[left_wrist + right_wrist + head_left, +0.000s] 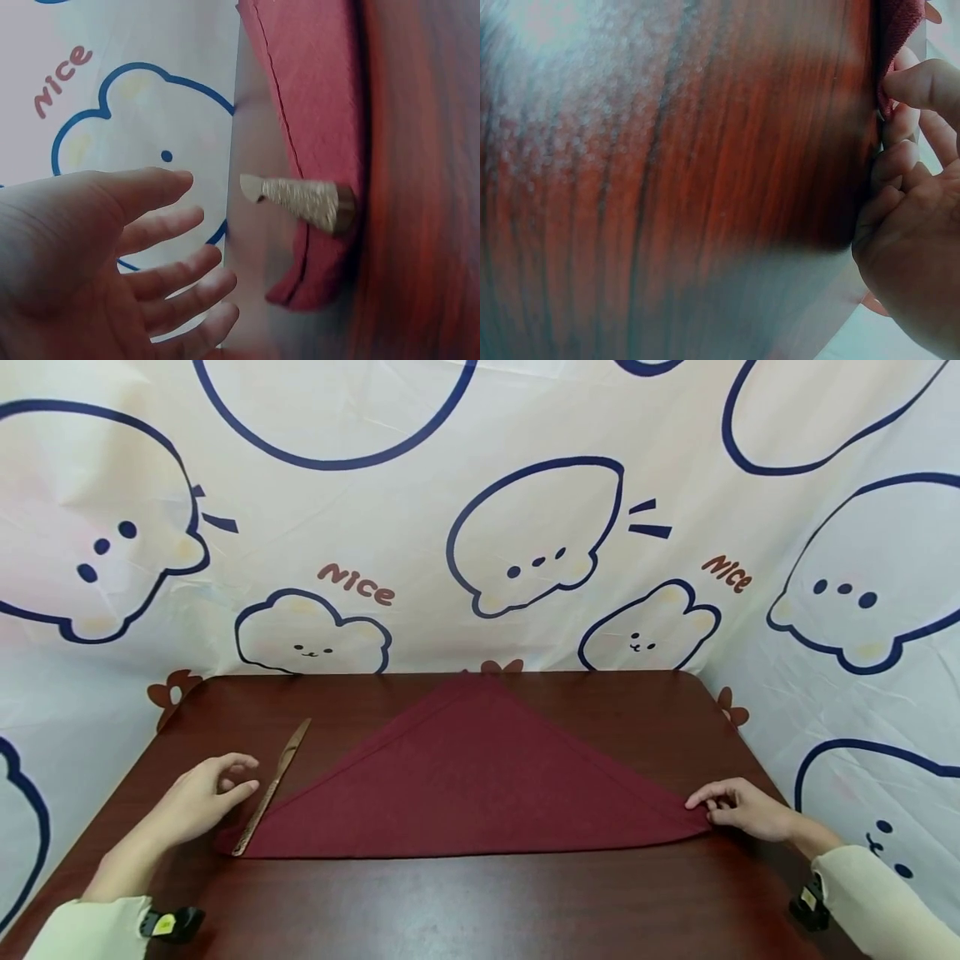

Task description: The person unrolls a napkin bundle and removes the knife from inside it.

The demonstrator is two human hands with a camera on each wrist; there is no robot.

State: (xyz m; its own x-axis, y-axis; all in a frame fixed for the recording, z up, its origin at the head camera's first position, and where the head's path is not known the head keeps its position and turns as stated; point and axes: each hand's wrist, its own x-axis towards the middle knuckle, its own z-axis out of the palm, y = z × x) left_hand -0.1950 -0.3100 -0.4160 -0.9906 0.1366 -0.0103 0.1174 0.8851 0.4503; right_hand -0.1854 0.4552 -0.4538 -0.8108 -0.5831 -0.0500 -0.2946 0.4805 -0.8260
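A dark red cloth napkin (480,777), folded into a triangle, lies on the table with its long edge nearest me and its peak at the far side. Across its left corner rests a gold table knife (272,787), its textured handle (307,202) toward me and its blade pointing away. My left hand (198,797) hovers just left of the knife; its fingers are relaxed and hold nothing. At the opposite end, my right hand (742,810) pinches the napkin's right corner (894,45) between thumb and fingers.
The dark brown wooden table (480,910) has rounded far corners. White curtain fabric (420,543) with blue cartoon outlines hangs behind the table and along both sides. Each wrist carries a dark strap with a small device.
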